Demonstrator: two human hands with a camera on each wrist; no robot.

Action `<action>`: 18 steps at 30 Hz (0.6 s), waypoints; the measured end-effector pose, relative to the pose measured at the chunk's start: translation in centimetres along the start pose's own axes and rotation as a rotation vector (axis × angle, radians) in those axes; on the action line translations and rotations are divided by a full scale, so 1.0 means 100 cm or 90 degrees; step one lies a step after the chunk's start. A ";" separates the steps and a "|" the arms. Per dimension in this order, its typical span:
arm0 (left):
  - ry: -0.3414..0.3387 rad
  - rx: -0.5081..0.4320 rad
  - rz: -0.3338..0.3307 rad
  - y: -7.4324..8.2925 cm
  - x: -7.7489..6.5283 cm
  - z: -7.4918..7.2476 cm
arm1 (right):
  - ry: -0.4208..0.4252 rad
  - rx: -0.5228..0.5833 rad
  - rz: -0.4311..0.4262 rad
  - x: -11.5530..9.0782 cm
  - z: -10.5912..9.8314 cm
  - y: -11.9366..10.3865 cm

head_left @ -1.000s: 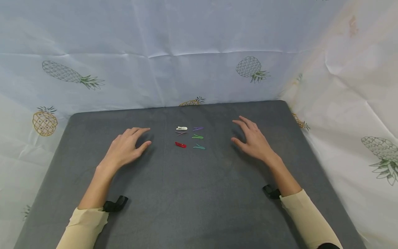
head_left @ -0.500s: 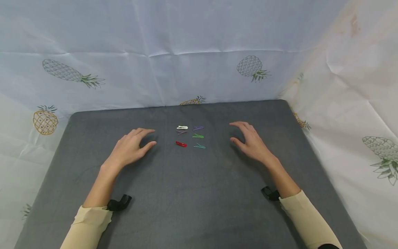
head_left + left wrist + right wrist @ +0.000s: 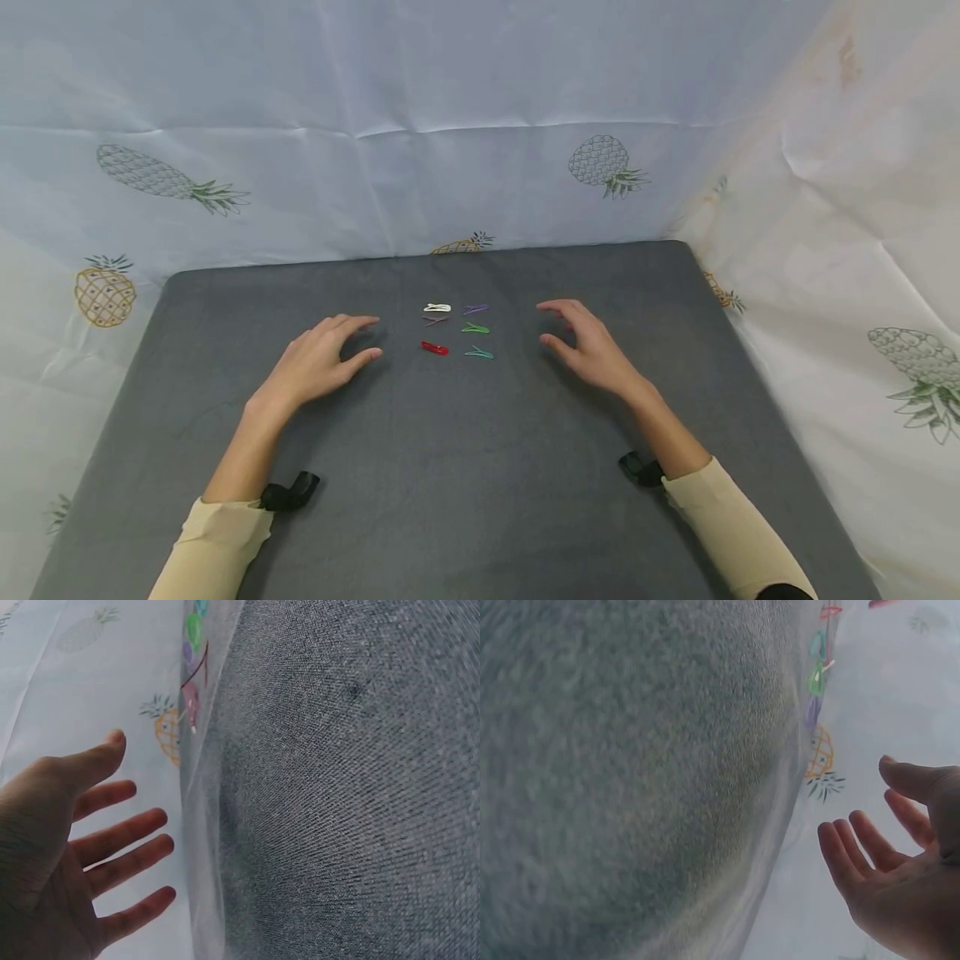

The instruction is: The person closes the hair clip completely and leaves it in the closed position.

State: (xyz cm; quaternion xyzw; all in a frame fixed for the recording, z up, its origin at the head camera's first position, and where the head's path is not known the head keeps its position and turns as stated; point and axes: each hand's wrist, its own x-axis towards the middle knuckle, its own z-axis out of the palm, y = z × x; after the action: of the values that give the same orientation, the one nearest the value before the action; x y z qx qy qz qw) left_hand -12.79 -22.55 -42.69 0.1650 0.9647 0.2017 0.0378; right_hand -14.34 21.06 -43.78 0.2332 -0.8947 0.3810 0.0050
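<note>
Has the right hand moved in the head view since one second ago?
Yes: the right hand has moved to the person's left, narrowing its gap to the green clip.

I occupy a curtained-off tabletop recording station; the room type beyond cannot be identified. Indicators: creased, pale pineapple-printed cloth (image 3: pixel 465 75) encloses the far edge and both sides of my dark grey table (image 3: pixel 450 483). A black wrist-worn device (image 3: pixel 288 493) sits at my left cuff (image 3: pixel 225 521), a second device (image 3: pixel 640 470) at my right cuff (image 3: pixel 697 485).
</note>
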 end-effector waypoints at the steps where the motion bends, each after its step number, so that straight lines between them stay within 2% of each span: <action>1: 0.000 0.001 0.001 0.000 0.000 0.000 | -0.001 0.004 0.001 0.000 0.001 -0.001; 10: -0.009 0.008 0.020 0.001 0.001 0.006 | -0.028 0.068 0.032 0.000 0.009 -0.003; 14: -0.009 -0.001 0.023 0.002 0.002 0.008 | -0.042 0.093 0.063 0.002 0.012 -0.006; 18: -0.016 -0.019 0.023 0.004 0.005 0.010 | -0.048 0.108 0.070 0.004 0.016 -0.008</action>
State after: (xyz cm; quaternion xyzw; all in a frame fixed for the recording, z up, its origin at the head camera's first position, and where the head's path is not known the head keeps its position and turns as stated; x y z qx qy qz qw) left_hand -12.99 -21.72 -43.44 0.1842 0.9580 0.2143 0.0489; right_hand -14.08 19.31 -44.36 0.1973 -0.8704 0.4457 -0.0696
